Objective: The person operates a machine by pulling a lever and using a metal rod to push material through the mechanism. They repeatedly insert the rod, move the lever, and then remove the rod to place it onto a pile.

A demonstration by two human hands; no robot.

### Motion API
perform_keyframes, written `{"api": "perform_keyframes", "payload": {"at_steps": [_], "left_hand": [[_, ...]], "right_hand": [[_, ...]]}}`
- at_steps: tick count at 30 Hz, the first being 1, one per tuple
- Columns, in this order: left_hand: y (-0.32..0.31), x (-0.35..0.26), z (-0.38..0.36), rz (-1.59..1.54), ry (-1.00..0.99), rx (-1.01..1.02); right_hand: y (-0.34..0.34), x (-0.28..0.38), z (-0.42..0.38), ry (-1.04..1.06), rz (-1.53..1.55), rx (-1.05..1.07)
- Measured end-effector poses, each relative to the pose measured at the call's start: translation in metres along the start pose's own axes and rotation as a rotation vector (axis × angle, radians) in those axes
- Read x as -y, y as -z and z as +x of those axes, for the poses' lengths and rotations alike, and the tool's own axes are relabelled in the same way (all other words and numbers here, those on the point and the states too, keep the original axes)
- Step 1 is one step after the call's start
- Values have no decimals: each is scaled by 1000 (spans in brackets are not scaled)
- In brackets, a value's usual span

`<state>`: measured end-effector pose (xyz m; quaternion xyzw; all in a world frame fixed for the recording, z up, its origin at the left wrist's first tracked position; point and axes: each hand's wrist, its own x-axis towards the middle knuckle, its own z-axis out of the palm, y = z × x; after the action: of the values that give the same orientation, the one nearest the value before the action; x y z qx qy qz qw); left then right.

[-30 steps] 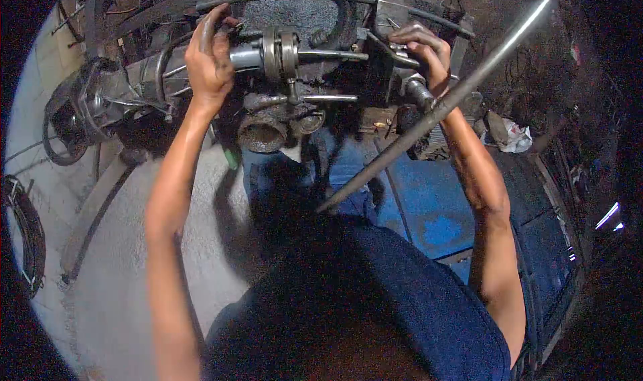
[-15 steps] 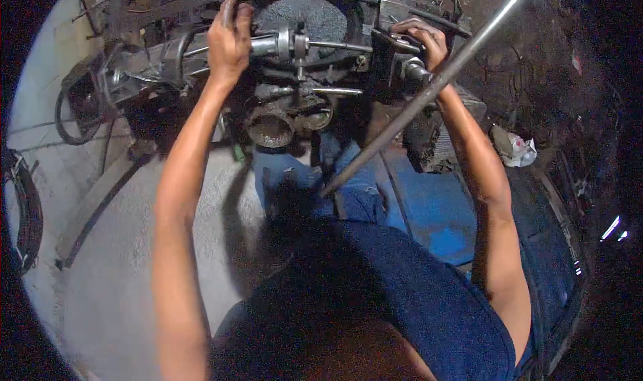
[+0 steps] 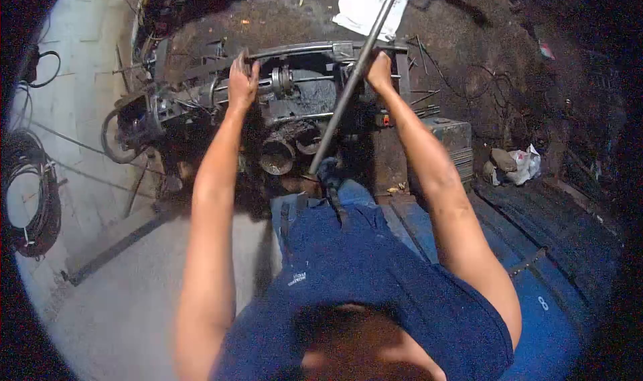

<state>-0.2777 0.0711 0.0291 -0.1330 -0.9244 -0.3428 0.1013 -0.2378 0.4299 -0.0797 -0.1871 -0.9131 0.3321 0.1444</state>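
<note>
At the upper left of the machine, my left hand point(image 3: 242, 85) is raised beside the long curved rail point(image 3: 295, 48), its fingers apart. My right hand point(image 3: 380, 71) is at the machine's right end, behind and just right of a long metal rod point(image 3: 343, 100). The rod slants from the top of the view down toward my lap. My right fingers are mostly hidden, so their grip is unclear. Between the hands lies a round metal collar point(image 3: 282, 80) on a shaft, with dark shavings point(image 3: 315, 98) below and right of it.
Below the machine is a round metal cup point(image 3: 276, 156). A ribbed metal box point(image 3: 450, 140) stands at the right, with a crumpled white bag point(image 3: 526, 165) beyond it. A white sheet point(image 3: 370, 11) lies on the floor behind. Coiled cable point(image 3: 50, 207) is at the far left.
The view has shifted, showing more floor behind the machine. The rod now stands steeper. My right hand has come closer to the rod and my left hand remains by the rail.
</note>
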Motion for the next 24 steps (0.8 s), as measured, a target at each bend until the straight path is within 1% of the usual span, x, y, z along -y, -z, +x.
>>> {"api": "perform_keyframes", "payload": {"at_steps": [1, 2, 3, 5, 7, 9, 11, 13, 14, 15, 17, 18, 19, 20, 21, 22, 23, 24], "left_hand": [[10, -9, -9, -40, 51, -27], [18, -14, -21, -16, 54, -106], [27, -18, -37, 7, 57, -186], [51, -24, -82, 26, 127, -190], [66, -25, -132, -14, 182, -214], [78, -19, -181, 107, 296, -112], [84, -17, -216, 121, 414, -2], [72, 19, -250, 93, 485, 131], [76, 9, -255, 55, 473, 74], [78, 9, -257, 19, 706, 227], [85, -11, -256, 136, 758, 268], [85, -15, -257, 137, 764, 269], [84, -18, -258, 115, 709, 212], [84, -23, -262, 91, 656, 157], [80, -23, -265, 88, 667, 164], [77, -23, -266, 68, 655, 137], [74, -23, -265, 49, 642, 110], [75, -29, -261, 115, 673, 158]], "right_hand": [[42, 48, -11, -99, 4, 62], [73, 81, -22, 18, 197, -29], [92, 105, -33, -148, 240, -102], [94, 86, -49, -124, 329, -214], [117, 106, -61, -113, 334, -207], [127, 129, -64, -114, 340, -193], [127, 149, -49, 204, 222, -297], [131, 185, -39, 139, 173, -153], [116, 183, -29, 140, -17, -129], [108, 183, -25, 138, -14, -132], [94, 181, -20, 131, -101, -130], [87, 180, -19, 71, 97, -200], [82, 174, -16, 161, 120, -237], [77, 169, -18, 157, 36, -253], [78, 172, -20, 157, -48, -273], [81, 175, -18, 37, 65, -123], [85, 178, -17, 36, 60, -119], [93, 183, -18, 33, 60, -74]]}}
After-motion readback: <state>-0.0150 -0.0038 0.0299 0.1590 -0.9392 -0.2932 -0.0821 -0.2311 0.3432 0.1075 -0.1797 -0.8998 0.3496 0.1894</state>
